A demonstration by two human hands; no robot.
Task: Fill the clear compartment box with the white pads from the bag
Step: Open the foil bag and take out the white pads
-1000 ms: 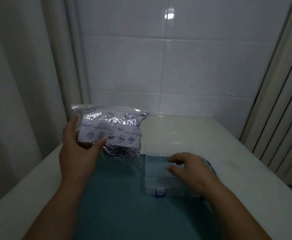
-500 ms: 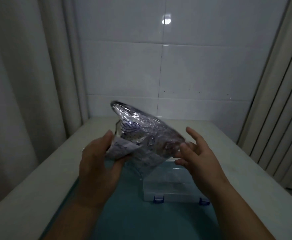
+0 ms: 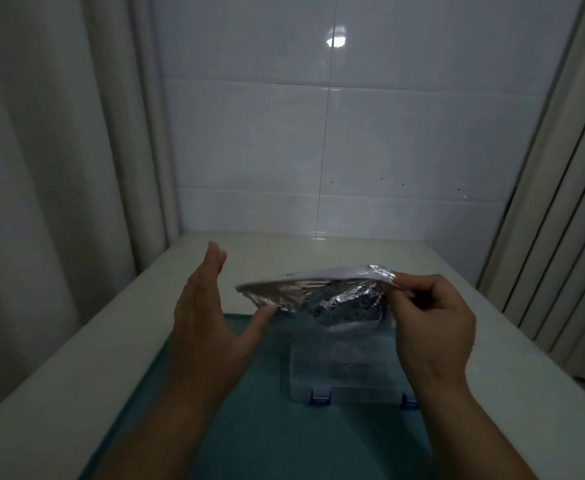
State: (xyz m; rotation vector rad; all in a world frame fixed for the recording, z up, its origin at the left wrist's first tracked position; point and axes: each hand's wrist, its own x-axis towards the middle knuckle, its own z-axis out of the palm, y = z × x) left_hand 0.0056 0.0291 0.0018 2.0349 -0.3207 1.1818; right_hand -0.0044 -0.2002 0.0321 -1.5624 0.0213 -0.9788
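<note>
Right hand (image 3: 433, 327) pinches the bag (image 3: 319, 292); left hand (image 3: 208, 317) is flat, thumb touching it; it looks soft, so hold both ends.

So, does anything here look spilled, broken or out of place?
Nothing stands out. The right hand pinches the bag by one edge, above the clear box, which sits square on the teal mat. The left hand is open at its other end. No spill shows.

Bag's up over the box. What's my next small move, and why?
Probably close the left hand on the left end of the bag to pull it open: only the right hand pinches it, the left is open, and the clear box looks shut.
</note>
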